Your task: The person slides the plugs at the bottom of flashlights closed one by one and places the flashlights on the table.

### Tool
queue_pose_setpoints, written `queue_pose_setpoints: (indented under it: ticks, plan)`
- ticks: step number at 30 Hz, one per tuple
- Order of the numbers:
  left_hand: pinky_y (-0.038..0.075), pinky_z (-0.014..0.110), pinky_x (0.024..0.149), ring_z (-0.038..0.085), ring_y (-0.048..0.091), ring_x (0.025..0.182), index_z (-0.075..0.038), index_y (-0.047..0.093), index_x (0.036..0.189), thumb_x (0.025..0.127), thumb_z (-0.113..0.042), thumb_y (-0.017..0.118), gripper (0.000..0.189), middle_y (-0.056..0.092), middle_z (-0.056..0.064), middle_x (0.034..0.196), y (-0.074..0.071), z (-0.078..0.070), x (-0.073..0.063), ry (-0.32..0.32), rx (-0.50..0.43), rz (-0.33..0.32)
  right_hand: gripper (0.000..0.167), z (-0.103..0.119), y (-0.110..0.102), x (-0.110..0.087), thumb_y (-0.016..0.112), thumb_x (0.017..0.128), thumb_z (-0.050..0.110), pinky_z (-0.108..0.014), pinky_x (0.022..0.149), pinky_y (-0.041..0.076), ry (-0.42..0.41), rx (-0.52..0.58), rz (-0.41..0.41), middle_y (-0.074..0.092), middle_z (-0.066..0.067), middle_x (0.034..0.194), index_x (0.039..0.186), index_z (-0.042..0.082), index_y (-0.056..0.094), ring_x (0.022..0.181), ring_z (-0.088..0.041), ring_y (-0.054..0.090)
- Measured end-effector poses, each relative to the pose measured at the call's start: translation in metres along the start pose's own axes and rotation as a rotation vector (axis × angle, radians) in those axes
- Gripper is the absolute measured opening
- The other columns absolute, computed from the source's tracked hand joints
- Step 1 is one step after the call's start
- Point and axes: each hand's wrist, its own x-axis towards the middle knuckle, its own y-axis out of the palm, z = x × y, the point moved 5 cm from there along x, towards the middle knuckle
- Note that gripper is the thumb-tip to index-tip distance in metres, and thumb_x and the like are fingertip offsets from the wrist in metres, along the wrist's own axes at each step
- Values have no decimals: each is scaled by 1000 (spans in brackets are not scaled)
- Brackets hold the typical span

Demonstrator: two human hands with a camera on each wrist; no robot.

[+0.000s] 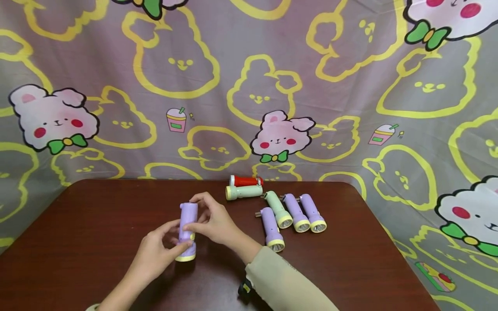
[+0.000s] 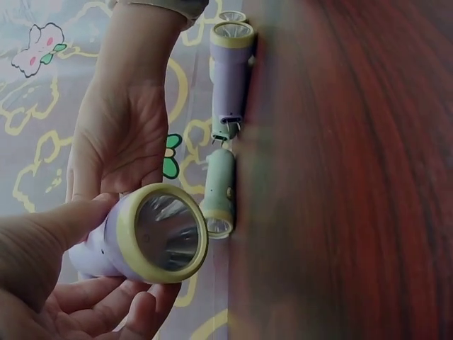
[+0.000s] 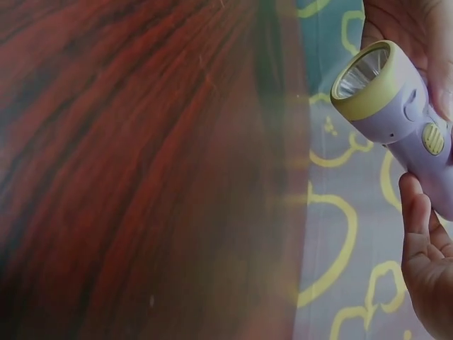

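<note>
A lilac flashlight with a yellow rim and yellow switch is held between both hands above the table, its lens end pointing down in the head view. My left hand grips it near the lens end, thumb across the front. Higher up, my right hand holds the body between thumb and fingers. The left wrist view shows the clear lens inside its yellow rim. On the right wrist view, the oval switch faces the camera. Palms and fingers hide part of the barrel.
Right of the hands lie a lilac flashlight, a green one and two more lilac ones, with prongs exposed on several. Behind them, a green flashlight lies beside a red one. A patterned curtain borders the brown table.
</note>
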Motion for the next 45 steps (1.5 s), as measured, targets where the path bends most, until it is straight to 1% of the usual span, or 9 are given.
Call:
queue_pose_setpoints:
  ticks: [7,12,18,21,24,30,34,41,45]
  plan:
    - [52,22,63,14,69,77,3,63,125,81,-19,83,53,74,14,102,-6,8,1,-57,62,-5,55,-2,12,8,85,77,8,-17,62,53,35,-27,-10,64,-13,100,121,12,52,64,0,58]
    - [51,21,61,14,69,78,3,62,126,82,-21,82,54,73,15,104,-11,17,0,-99,84,19,54,-3,21,13,86,77,11,-15,63,52,36,-79,-9,64,-11,98,120,13,53,65,2,56]
    - [50,22,59,16,70,80,5,61,129,83,-25,82,58,73,17,106,-16,30,-3,-137,98,67,54,-8,29,14,83,79,6,-15,64,52,75,4,89,63,-14,102,123,13,53,67,0,59]
    - [51,22,59,15,70,80,5,60,129,83,-23,82,58,73,19,107,-20,33,-5,-136,100,77,54,-10,31,15,81,81,2,-15,67,52,77,58,147,62,-18,108,126,11,53,69,-1,60]
    - [53,21,61,14,71,79,5,60,129,82,-21,82,58,73,20,108,-24,36,-6,-130,89,81,54,-13,34,17,79,82,1,-16,71,54,69,81,171,61,-19,111,129,9,52,72,-1,63]
    - [54,22,62,11,70,77,6,59,129,82,-18,82,57,73,19,105,-30,44,-4,-114,62,93,53,-17,43,23,78,83,2,-17,71,56,75,46,159,64,-17,115,128,9,52,76,-3,67]
    - [54,22,61,6,69,75,5,59,128,83,-17,81,55,74,19,103,-36,51,-3,-103,72,96,53,-18,51,28,79,83,4,-15,69,55,97,18,146,66,-15,114,128,10,53,74,0,66]
    - [53,23,60,5,69,74,9,56,130,84,-15,79,57,73,22,104,-44,70,-2,-112,99,125,52,-20,67,38,82,80,6,-15,61,53,158,-16,127,65,-6,106,125,11,56,68,3,62]
    - [53,23,58,4,67,73,12,55,130,85,-14,78,57,72,24,105,-47,76,0,-105,105,140,51,-21,71,42,83,79,7,-14,60,52,184,-42,114,65,-2,102,123,12,58,67,2,61]
